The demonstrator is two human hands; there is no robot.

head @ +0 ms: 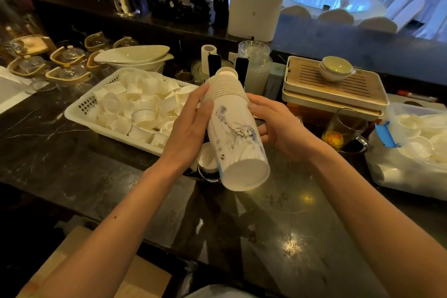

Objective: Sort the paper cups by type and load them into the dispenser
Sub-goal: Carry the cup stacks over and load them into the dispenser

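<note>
The surface (72, 164) was dark marble with pale veins, crowded along its far side, and beyond a glass pane lay a hall of white-draped chairs.

Over the middle of it, both hands held a stack (235, 128) of nested paper cups, tilted, with its closed white bottom toward the person and its ribbed rims pointing away. The outermost cup was white with a blue-grey brush drawing down its side. The left hand (191, 128) was wrapped around the stack's left flank, fingers curled on it; the right hand (278, 126) clasped the other flank, thumb on top. Each grip was closed on the stack.

Just under the stack, partly hidden by it and the left hand, stood a dark holder with one white cup (207, 157) showing; I could not tell more of it. To the left sat a white basket (82, 109) heaped with small white cups, touching or nearly touching the left wrist. To the right stood a glass mug (346, 130) with something orange inside, then a clear bag (411, 152) of more cups. Behind were wooden trays (336, 87) bearing bowls (336, 68), and a jar (255, 65).
</note>
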